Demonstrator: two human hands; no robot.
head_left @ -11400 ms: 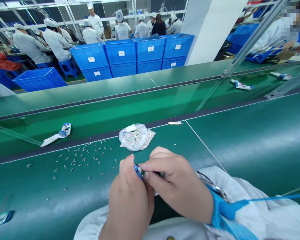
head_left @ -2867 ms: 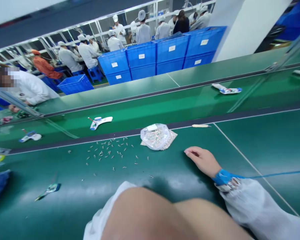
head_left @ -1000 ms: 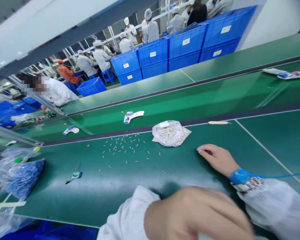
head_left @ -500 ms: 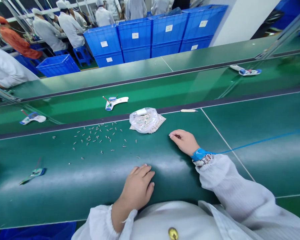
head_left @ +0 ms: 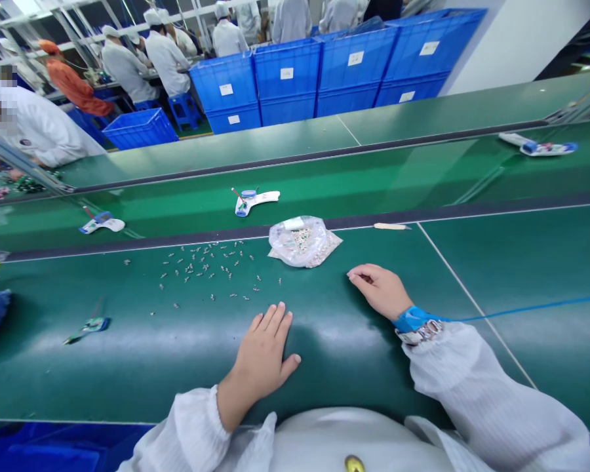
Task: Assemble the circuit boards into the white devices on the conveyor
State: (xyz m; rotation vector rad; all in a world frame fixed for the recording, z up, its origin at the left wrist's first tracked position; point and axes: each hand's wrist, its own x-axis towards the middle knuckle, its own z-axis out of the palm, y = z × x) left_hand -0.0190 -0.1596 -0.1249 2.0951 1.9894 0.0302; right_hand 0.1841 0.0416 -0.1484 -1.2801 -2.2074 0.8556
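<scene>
Both hands rest on the green-topped table and hold nothing. The left hand lies open and palm down, with its fingers spread; its fingertips stop just short of the loose small metal parts scattered across the belt surface. The right hand lies relaxed and slightly curled, empty, near the clear plastic bag of similar parts, but not touching it. A blue wrist strap encircles the right wrist, and its blue cord runs across the table to the right. Caution: the loose parts are unrestrained on a smooth surface, so a sideways sweep of the left hand or a dragged white sleeve could scatter them or push them off the table edge. Whether the bag is sealed cannot be determined from this view; if it is open, a knock from the right hand could spill its contents. Tension on the cord from a sudden arm movement could pull the strap out of position. The small green component with its thin red lead lies apart from the parts and could also be caught by a careless reach.
</scene>
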